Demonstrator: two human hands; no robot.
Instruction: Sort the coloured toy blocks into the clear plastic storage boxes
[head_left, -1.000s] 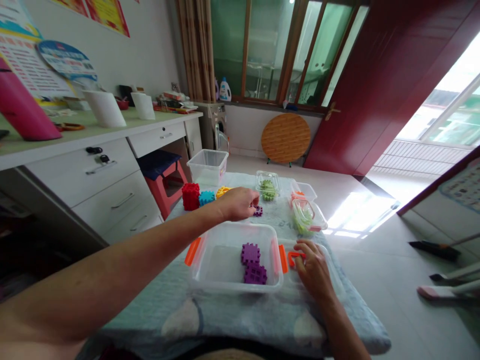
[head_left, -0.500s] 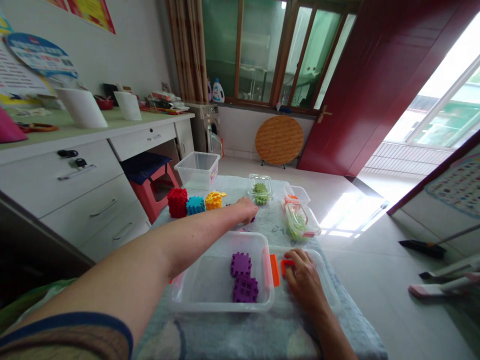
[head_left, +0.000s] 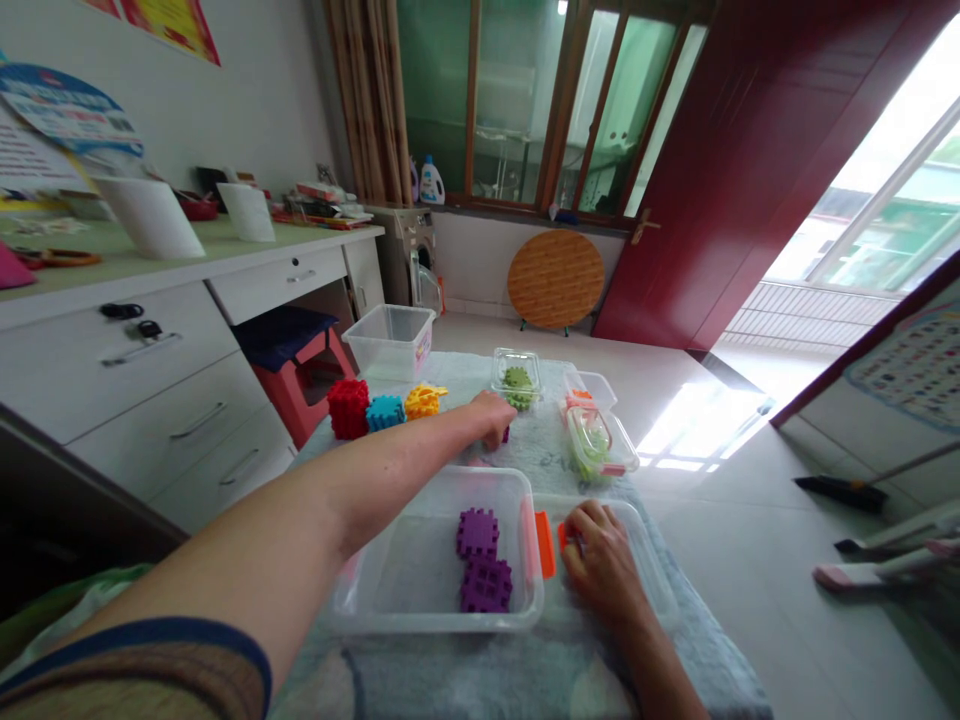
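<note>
Right hand [head_left: 602,570] on orange plastic latch [head_left: 561,537]

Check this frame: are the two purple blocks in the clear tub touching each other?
Touching: the head view shows the upper purple block meeting the lower purple block edge to edge, with no gap, inside the clear tub.

Glossy clear plastic tub [head_left: 435,478], matt purple plastic blocks [head_left: 478,533], fleecy cloth [head_left: 551,455]
</note>
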